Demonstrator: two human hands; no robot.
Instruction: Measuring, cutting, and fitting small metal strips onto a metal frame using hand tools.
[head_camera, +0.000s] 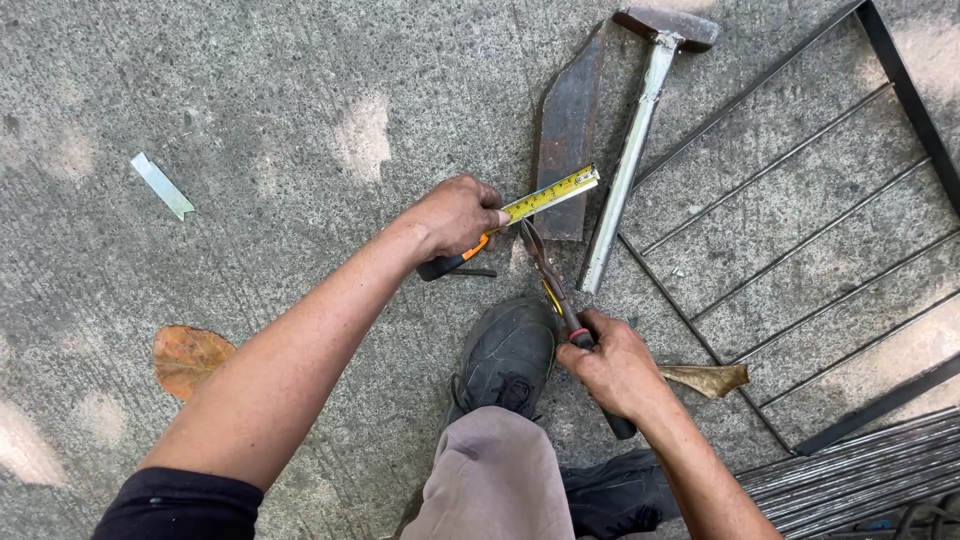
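Left hand (455, 215) is closed round a tape measure (470, 250), thumb pressing down on the yellow blade (550, 193). The case is mostly hidden under the palm; only a dark end w/ a bit of orange sticks out below the fingers. The blade runs up-right and ends over a flat rusty plate (568, 130) on the concrete floor (250, 120). Markings on the blade too small to read.

Right hand (618, 368) is gripping a dark handle (615, 420) w/ a red band at its top; the handle's lower end pokes out under the wrist. From it a thin brown rusty piece (545, 265) runs up to just under the blade, near the left thumb. What kind of tool this is can't be made out, and whether its tip touches the blade can't be told. A bit of yellow shows beside it, partly covered.

A black shoe (508, 350) sits between the hands, just left of the handle; a grey trouser leg (490, 480) covers its back. A second shoe is half hidden at bottom.

A hammer (635, 140) w/ a pale shaft lies just right of the plate. A metal grille (800, 200) at right is cut off by the frame edge, as is a bundle of rods at the bottom right. A dry leaf (188, 358) is partly behind the left forearm; another peeks out past the right hand. A pale metal strip (160, 185) lies well apart at left.
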